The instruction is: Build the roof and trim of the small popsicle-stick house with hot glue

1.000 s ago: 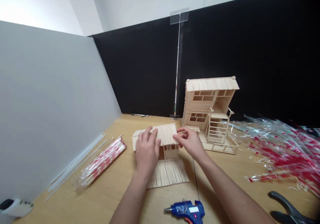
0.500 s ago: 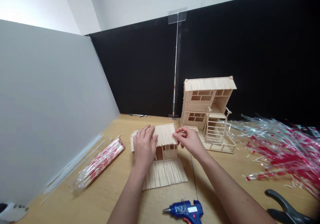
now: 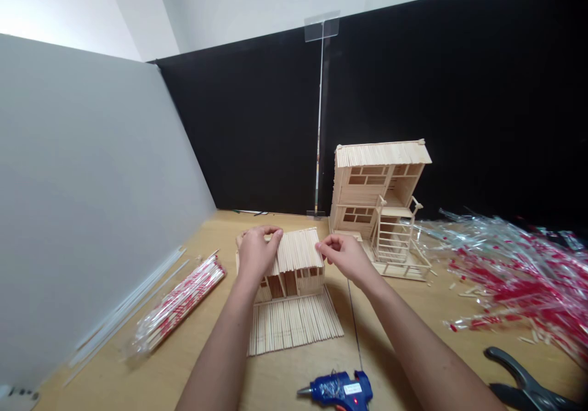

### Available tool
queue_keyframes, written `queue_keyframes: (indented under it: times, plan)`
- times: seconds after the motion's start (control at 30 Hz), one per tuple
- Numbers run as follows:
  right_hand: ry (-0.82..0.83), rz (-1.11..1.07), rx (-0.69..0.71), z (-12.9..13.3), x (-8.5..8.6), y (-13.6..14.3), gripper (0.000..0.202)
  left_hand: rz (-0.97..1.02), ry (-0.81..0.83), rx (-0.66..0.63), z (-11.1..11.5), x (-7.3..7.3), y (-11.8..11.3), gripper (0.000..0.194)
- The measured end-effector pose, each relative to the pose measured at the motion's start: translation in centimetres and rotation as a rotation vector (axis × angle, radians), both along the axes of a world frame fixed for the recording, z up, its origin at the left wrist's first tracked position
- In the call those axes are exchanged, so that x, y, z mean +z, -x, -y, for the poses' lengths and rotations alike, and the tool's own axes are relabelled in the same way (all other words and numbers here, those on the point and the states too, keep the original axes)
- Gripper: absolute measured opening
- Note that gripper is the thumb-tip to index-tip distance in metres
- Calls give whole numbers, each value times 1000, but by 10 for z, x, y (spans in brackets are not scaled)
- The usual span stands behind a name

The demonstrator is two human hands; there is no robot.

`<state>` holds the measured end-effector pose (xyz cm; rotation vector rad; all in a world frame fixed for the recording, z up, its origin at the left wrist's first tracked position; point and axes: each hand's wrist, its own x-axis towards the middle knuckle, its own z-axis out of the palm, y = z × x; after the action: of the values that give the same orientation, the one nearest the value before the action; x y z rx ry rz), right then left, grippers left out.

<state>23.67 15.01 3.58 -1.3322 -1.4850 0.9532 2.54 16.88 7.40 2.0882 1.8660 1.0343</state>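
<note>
A small house of thin wooden sticks (image 3: 298,248) stands in the middle of the table, with a slatted stick deck (image 3: 294,325) at its front. My left hand (image 3: 258,252) rests over the left part of its roof, thumb and fingers curled at the roof; whether they grip it is hidden. My right hand (image 3: 344,255) is at the roof's right edge, thumb and forefinger pinched together there, and what is between them is too small to make out. Below the deck lies a blue glue gun (image 3: 340,389), its nozzle pointing left.
A larger two-storey stick house (image 3: 381,184) stands behind to the right. Plastic wrappers (image 3: 519,276) and stick scraps cover the right side; black-handled pliers (image 3: 519,377) lie nearer. Bagged sticks (image 3: 179,304) and glue sticks (image 3: 128,307) lie left. A dark cord (image 3: 354,325) runs beside the deck.
My left hand has shifted left and slightly up along the roof, uncovering more of the house front. My right hand stays at the roof's right edge. The view has shifted slightly.
</note>
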Motion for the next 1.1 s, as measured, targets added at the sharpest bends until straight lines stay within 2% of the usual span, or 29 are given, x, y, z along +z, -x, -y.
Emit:
queue_keyframes:
  times: [0.17,0.3,0.37,0.57,0.7,1.1]
  plan:
    - [31,76,75,-4,7,-6,25,-8,32,-18,-1,2,1,24]
    - [-41,110,-21,-15,13,-9,34,-6,8,-29,0,1,1,23]
    - [-87,72,-20,-22,15,-7,39,-3,-6,-39,0,1,1,22]
    - [-154,27,75,-34,18,3,25,18,-32,-77,-3,0,3,21]
    - [-130,6,67,-33,19,4,24,41,-43,-114,-5,-3,6,21]
    - [-109,-41,62,-35,19,4,23,57,-50,-100,-5,-3,4,17]
